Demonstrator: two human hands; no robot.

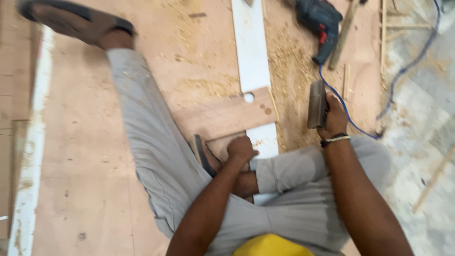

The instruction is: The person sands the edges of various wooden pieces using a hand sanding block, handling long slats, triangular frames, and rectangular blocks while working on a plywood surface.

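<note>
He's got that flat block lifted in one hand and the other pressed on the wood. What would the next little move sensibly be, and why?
Probably bring the right hand, with its flat block, down onto the brown wooden piece. The left hand already presses that piece's near edge where it lies across the white strip, and the block is held off the wood, to its right.

A blue power drill (320, 26) with its blue cable (407, 66) lies amid sawdust (289, 66), beside what may be wooden sticks (342, 35)
</note>
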